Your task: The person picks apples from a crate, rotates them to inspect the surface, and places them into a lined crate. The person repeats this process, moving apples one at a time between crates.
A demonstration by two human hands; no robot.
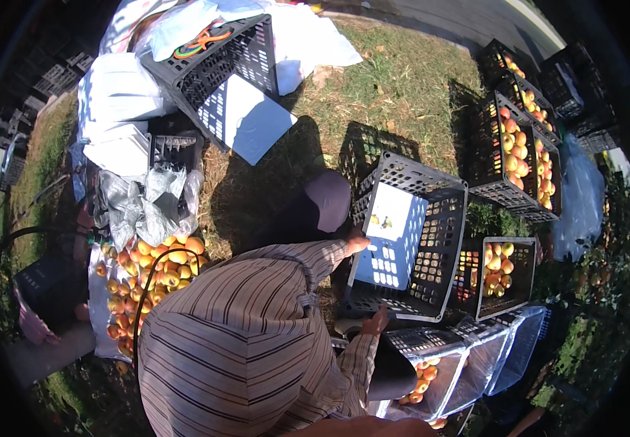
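A black plastic crate (pixel 446 246) stands tilted before me, its open top facing me. My left hand (pixel 356 241) grips its near rim at the upper side. Lower down, my right hand (pixel 376 321) holds the rim by the bottom corner, partly in shadow. Inside the crate lies a pale sheet (pixel 396 218) with a small printed picture, half sunlit and half shaded. My striped sleeves and dark knees frame the crate. Just beyond it, a smaller-looking crate (pixel 533 273) holds apples (pixel 497 267).
Plastic-lined crates (pixel 478 377) stand at lower right, one with apples. Apple-filled crates (pixel 511 145) are at upper right. Another black crate (pixel 227 71) with a white sheet (pixel 255 120) lies upper left. Loose apples (pixel 156 267) are heaped on a pale cloth (pixel 99 306) at left.
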